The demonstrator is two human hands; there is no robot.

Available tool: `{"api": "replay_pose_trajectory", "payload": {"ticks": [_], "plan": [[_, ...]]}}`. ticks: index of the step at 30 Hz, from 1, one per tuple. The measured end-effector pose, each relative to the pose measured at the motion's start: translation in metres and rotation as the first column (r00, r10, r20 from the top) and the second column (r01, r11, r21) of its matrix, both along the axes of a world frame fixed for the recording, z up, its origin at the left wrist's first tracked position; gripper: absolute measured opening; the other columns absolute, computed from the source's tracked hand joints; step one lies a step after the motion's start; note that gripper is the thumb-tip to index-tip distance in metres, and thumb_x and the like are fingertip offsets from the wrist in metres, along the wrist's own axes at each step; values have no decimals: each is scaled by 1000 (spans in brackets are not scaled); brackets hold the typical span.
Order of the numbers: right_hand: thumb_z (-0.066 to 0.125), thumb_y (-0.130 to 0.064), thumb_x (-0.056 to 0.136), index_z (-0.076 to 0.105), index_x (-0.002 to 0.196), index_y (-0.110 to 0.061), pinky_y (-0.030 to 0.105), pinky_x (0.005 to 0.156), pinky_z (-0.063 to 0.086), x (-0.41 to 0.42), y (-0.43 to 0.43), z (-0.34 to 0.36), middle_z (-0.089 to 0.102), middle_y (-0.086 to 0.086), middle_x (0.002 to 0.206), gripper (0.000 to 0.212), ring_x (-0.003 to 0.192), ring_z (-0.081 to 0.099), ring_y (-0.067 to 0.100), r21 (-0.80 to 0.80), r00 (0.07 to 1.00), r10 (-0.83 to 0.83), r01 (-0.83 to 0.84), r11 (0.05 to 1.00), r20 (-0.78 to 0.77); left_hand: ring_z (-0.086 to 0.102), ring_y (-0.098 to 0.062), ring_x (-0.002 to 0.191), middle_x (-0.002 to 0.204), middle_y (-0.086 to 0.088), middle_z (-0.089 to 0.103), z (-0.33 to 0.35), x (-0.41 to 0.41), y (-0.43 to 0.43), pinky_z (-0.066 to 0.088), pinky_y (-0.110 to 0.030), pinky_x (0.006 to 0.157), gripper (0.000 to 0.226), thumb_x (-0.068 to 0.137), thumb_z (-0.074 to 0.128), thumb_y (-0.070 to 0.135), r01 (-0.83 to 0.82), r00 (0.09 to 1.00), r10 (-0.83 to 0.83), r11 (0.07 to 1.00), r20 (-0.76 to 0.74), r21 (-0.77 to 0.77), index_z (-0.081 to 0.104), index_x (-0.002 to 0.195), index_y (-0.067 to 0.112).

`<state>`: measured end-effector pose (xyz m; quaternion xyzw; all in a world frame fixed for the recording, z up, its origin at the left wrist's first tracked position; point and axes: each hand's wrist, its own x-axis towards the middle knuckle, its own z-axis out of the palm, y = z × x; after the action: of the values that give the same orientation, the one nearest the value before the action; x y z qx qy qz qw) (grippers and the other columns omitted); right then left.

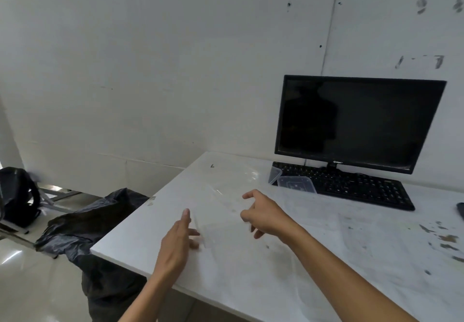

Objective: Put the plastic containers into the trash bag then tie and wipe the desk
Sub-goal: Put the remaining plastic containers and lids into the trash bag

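there, clear container (pixel 226 203) (blurred) lengthwise toward the wall, between hands

The clear container (pixel 226 211) between my hands is motion-blurred; whether my fingers (pixel 247 196) touch it, I cannot tell. The desk (pixel 251 284) runs off frame.
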<state>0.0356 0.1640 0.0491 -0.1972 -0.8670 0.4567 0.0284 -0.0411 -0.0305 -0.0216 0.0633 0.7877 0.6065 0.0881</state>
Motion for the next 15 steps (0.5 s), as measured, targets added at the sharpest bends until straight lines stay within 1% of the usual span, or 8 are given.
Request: {"api": "replay_pose_trajectory", "payload": {"ticks": [2, 3, 5, 7, 9, 11, 12, 15], "plan": [[56, -12, 86, 41, 142, -25, 28, 65, 60, 9, 3, 2, 64, 6, 96, 59, 73, 67, 16, 1, 999, 30, -30, 1000, -37, 76, -32, 79, 106, -11, 74, 12, 6, 4, 53, -37, 68, 57, 96, 35, 64, 82, 973, -125, 973, 196, 214, 52, 127, 20], [57, -11, 88, 40, 144, -25, 27, 66, 60, 13, 4, 3, 63, 5, 99, 60, 75, 67, 15, 4, 997, 54, -54, 999, -53, 76, -33, 80, 108, -13, 74, 17, 11, 9, 55, -38, 66, 50, 96, 40, 61, 110, 947, -194, 945, 257, 307, 48, 129, 24], [60, -16, 94, 39, 146, -25, 26, 68, 60, 21, 8, 2, 61, 3, 103, 57, 78, 69, 13, 15, 993, 93, -92, 996, -74, 76, -36, 87, 113, -15, 71, 21, 17, 20, 57, -39, 63, 42, 99, 48, 47, 110, 931, -236, 908, 277, 405, 44, 133, 23], [59, -28, 98, 41, 144, -25, 28, 71, 61, 27, 19, 3, 62, 3, 106, 50, 85, 70, 15, 11, 993, 79, -79, 997, -84, 73, -38, 94, 116, -16, 68, 23, 18, 32, 58, -39, 60, 42, 100, 50, 36, 87, 945, -214, 894, 248, 439, 43, 137, 18], [57, -35, 99, 45, 141, -23, 33, 78, 61, 28, 38, 2, 64, 3, 108, 45, 92, 69, 16, 12, 998, -2, 3, 1000, -70, 74, -35, 89, 117, -15, 66, 23, 17, 43, 59, -38, 57, 42, 101, 50, 30, 93, 956, -208, 882, 207, 462, 40, 140, 18], [58, -40, 97, 50, 134, -22, 39, 86, 59, 27, 62, -2, 62, 0, 113, 42, 95, 67, 17, 117, 993, -108, 113, 987, -46, 75, -31, 84, 117, -14, 65, 17, 17, 51, 59, -39, 55, 44, 102, 49, 28, 108, 966, -203, 880, 160, 463, 36, 144, 22], [59, -42, 96, 53, 128, -21, 39, 88, 57, 26, 72, -4, 62, 0, 116, 38, 96, 64, 17, 191, 988, -150, 154, 969, -38, 75, -31, 85, 116, -13, 64, 13, 18, 54, 59, -38, 54, 46, 102, 48, 29, 114, 972, -193, 889, 136, 443, 35, 146, 24], [59, -44, 95, 56, 111, -18, 35, 86, 50, 19, 94, -15, 56, 3, 124, 31, 103, 56, 17, 393, 970, -241, 231, 890, -25, 73, -29, 79, 110, -10, 66, -3, 26, 59, 59, -40, 50, 49, 102, 48, 27, 119, 991, -134, 935, 22, 333, 33, 149, 25]]}}
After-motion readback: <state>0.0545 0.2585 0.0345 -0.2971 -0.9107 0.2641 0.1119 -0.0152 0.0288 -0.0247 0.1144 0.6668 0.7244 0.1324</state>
